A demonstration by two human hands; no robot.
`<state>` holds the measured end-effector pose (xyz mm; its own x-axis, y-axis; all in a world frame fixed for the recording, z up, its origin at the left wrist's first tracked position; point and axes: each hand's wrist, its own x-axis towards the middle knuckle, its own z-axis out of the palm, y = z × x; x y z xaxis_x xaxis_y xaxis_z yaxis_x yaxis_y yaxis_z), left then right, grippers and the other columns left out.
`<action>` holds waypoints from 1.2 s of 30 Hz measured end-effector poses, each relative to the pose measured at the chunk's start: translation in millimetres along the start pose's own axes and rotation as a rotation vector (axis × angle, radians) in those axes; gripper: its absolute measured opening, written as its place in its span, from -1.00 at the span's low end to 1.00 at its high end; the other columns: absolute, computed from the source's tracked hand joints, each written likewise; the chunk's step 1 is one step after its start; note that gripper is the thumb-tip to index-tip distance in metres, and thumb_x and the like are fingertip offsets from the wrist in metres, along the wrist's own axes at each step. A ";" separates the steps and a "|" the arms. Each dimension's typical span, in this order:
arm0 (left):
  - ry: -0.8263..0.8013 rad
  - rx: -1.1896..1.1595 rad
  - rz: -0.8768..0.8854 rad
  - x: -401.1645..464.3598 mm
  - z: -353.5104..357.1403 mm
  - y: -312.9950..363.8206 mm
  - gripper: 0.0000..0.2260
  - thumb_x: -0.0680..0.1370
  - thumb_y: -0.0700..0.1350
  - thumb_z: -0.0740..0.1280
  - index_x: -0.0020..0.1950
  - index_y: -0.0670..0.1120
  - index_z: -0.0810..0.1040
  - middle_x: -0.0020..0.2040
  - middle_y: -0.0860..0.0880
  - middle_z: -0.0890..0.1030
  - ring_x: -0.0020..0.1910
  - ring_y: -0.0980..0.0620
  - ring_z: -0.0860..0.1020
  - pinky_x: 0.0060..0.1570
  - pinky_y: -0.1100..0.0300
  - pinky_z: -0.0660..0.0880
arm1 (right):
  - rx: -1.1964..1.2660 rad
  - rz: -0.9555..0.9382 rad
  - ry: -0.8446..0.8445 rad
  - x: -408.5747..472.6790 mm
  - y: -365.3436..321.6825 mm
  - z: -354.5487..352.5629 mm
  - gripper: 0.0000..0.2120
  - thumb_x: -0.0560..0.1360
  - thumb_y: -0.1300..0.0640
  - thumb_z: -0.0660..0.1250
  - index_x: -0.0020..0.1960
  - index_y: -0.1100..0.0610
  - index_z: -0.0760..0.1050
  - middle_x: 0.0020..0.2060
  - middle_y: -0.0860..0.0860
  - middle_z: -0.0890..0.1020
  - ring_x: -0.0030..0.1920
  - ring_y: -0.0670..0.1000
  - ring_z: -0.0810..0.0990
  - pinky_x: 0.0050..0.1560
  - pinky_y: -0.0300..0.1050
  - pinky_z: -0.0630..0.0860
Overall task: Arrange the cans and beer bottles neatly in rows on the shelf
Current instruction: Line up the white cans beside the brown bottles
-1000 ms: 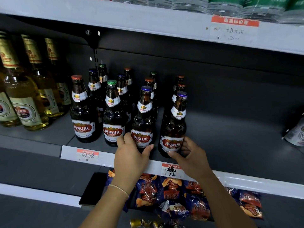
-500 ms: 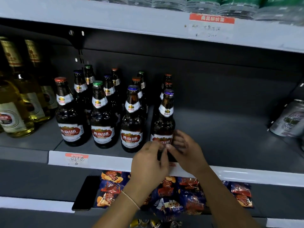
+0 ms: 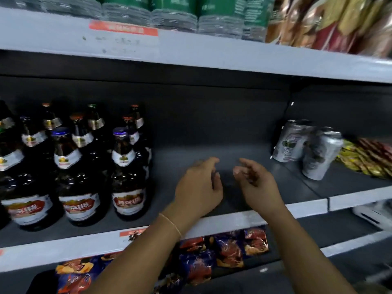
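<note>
Both hands hang over a bare stretch of the dark grey, matte metal shelf (image 3: 222, 145), holding nothing. The left hand (image 3: 198, 187) has its fingers loosely curled and relaxed, a thin cord bracelet (image 3: 170, 223) at the wrist; the right hand (image 3: 257, 183) is likewise loose, fingers bent and slightly spread, palm turned toward the left one. They are near each other but apart.

To the left stand the beer bottles (image 3: 84, 166): dark brown glass, glossy, with rounded shoulders, narrow necks, white neck bands and red-and-white oval labels. They stand upright in rows running back into the shelf, 3 visible along the front, the rightmost (image 3: 128, 179) with a purple cap. Other caps look red, green and blue, though motion blur makes the colours uncertain.

To the right, well apart from the hands and past a seam in the shelf, 2 silver aluminium cans (image 3: 305, 147) stand just beside each other, cylindrical and smooth, the nearer one tilted in the wide-angle view. Behind them lie crinkled yellow and red foil packets (image 3: 364, 158).

The pale shelf lip (image 3: 233, 221) carries an orange price tag (image 3: 132, 233). Below it lie shiny blue and orange snack bags (image 3: 222, 249). The shelf above holds ribbed clear plastic bottles with green labels (image 3: 174, 15).
</note>
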<state>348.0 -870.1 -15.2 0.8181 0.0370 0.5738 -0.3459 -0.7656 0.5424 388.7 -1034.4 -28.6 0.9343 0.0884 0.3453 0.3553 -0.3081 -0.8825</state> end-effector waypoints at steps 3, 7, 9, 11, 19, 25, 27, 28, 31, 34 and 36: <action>-0.057 -0.071 -0.006 32.0 35.2 21.5 -0.65 0.54 -0.16 0.26 0.34 -0.08 0.44 0.09 -0.07 0.57 0.03 -0.03 0.55 0.11 0.09 0.49 | -0.028 0.014 0.046 16.5 13.1 -39.1 -0.66 0.56 0.20 0.36 0.32 0.18 0.47 -0.08 -0.08 0.63 -0.16 -0.34 0.60 -0.09 -0.48 0.48; -0.120 -0.111 -0.032 70.5 85.0 49.2 -0.65 0.54 -0.18 0.25 0.33 -0.09 0.45 0.13 -0.07 0.58 0.07 -0.05 0.56 0.13 0.06 0.51 | -0.042 0.028 0.128 44.9 33.1 -93.4 -0.67 0.54 0.20 0.38 0.28 0.19 0.48 -0.04 0.06 0.62 -0.16 -0.21 0.58 -0.10 -0.49 0.46; -0.153 -0.119 -0.043 87.2 109.9 63.2 -0.64 0.54 -0.19 0.24 0.34 -0.08 0.44 0.15 -0.06 0.58 0.10 -0.04 0.56 0.14 0.08 0.50 | -0.061 0.018 0.193 59.8 45.4 -120.7 -0.68 0.53 0.19 0.39 0.27 0.20 0.49 -0.03 0.10 0.63 -0.16 -0.12 0.56 -0.11 -0.48 0.47; -0.190 -0.128 -0.041 101.3 134.3 78.8 -0.63 0.53 -0.22 0.23 0.35 -0.09 0.43 0.18 -0.07 0.57 0.13 -0.05 0.55 0.17 0.11 0.48 | -0.115 0.001 0.294 72.7 59.6 -147.6 -0.70 0.53 0.19 0.40 0.24 0.17 0.52 -0.10 0.00 0.63 -0.19 -0.14 0.57 -0.12 -0.48 0.48; -0.405 -0.250 -0.096 144.7 226.9 123.6 -0.55 0.53 -0.31 0.17 0.42 -0.09 0.36 0.33 -0.06 0.50 0.26 0.02 0.50 0.21 0.26 0.40 | -0.229 -0.001 0.569 115.2 121.4 -224.6 -0.61 0.30 -0.03 0.55 -0.01 -0.12 0.39 -0.13 -0.08 0.57 -0.06 0.07 0.61 -0.04 0.18 0.60; -0.481 -0.308 -0.175 154.1 262.3 130.1 -0.50 0.54 -0.34 0.12 0.47 -0.07 0.31 0.41 -0.05 0.43 0.35 0.06 0.43 0.25 0.30 0.34 | -0.188 0.193 0.376 142.7 176.2 -236.6 -0.43 0.22 0.06 0.61 0.13 -0.06 0.41 0.01 -0.07 0.62 0.01 0.02 0.63 0.00 0.05 0.60; -0.480 -0.297 -0.188 155.3 265.6 128.9 -0.50 0.55 -0.34 0.12 0.47 -0.06 0.31 0.40 -0.05 0.44 0.36 0.06 0.42 0.20 0.35 0.31 | -0.211 0.206 0.372 147.2 183.3 -237.0 -0.45 0.27 0.11 0.61 0.16 0.05 0.43 -0.03 -0.05 0.61 -0.03 0.04 0.61 -0.08 -0.09 0.50; -0.474 -0.293 -0.187 155.7 265.6 128.1 -0.51 0.55 -0.35 0.12 0.47 -0.06 0.31 0.39 -0.06 0.45 0.35 0.06 0.42 0.18 0.38 0.30 | -0.228 0.198 0.378 148.3 184.3 -237.2 -0.46 0.27 0.11 0.61 0.15 0.08 0.44 -0.05 -0.04 0.61 -0.05 0.04 0.59 -0.11 -0.13 0.45; -0.451 -0.276 -0.172 155.3 262.3 123.6 -0.53 0.56 -0.35 0.13 0.46 -0.06 0.34 0.36 -0.06 0.48 0.33 0.07 0.44 0.11 0.48 0.26 | -0.237 0.152 0.402 148.2 182.7 -235.4 -0.49 0.27 0.14 0.62 0.10 0.09 0.43 -0.10 -0.04 0.57 -0.09 0.03 0.55 -0.21 -0.18 0.40; -0.417 -0.257 -0.165 154.5 257.2 113.8 -0.56 0.57 -0.30 0.15 0.45 -0.07 0.34 0.35 -0.06 0.48 0.32 0.07 0.45 0.14 0.46 0.29 | -0.219 0.124 0.406 142.1 175.5 -226.2 -0.51 0.28 0.16 0.61 0.07 0.03 0.41 -0.11 -0.05 0.58 -0.11 0.02 0.56 -0.18 -0.16 0.44; -0.389 -0.266 -0.163 153.8 251.0 106.1 -0.59 0.59 -0.25 0.17 0.44 -0.06 0.36 0.35 -0.05 0.49 0.32 0.06 0.46 0.25 0.34 0.35 | -0.180 0.090 0.394 136.6 167.5 -214.7 -0.54 0.29 0.15 0.61 0.04 -0.01 0.41 -0.14 -0.09 0.60 -0.13 -0.01 0.60 -0.15 -0.13 0.49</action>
<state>552.4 -1106.9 -23.4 0.9646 -0.1388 0.2244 -0.2629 -0.5775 0.7729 569.7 -1277.3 -60.7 0.8668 -0.3031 0.3960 0.2303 -0.4610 -0.8570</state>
